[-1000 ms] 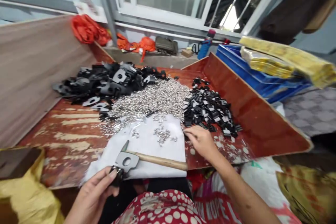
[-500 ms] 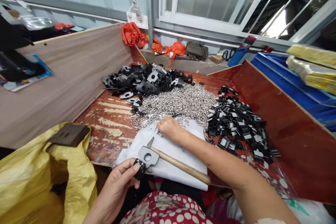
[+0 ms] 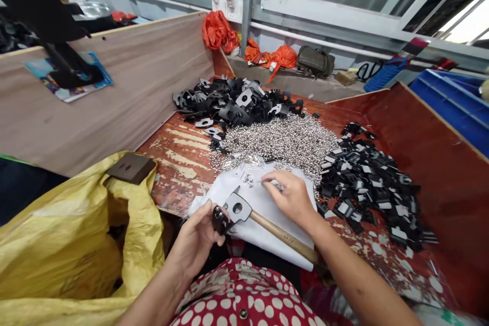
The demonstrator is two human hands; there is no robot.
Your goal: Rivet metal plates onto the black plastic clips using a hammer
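Observation:
My left hand (image 3: 200,237) is closed on a black part with a flat grey holed plate (image 3: 237,208) sticking out to the right. Under and beyond the plate, a hammer with a wooden handle (image 3: 284,236) lies on the white cloth (image 3: 225,183). My right hand (image 3: 286,194) hovers over the cloth, thumb and forefinger pinched; whatever they hold is too small to name. A few small metal pins (image 3: 248,180) rest on the cloth left of its fingertips. Behind the cloth is a heap of shiny metal pins (image 3: 282,140).
Black holed plates (image 3: 233,102) are heaped at the back left, small black parts (image 3: 367,178) at the right. Wooden boards (image 3: 114,86) wall in the red table. A yellow sack (image 3: 76,234) with a dark block (image 3: 131,167) stands at the left, a blue crate (image 3: 454,107) at the right.
My right hand has lifted from the cloth's back edge and moved right and nearer, leaving several pins visible on the cloth. My left hand still holds the black part. The whole view has shifted.

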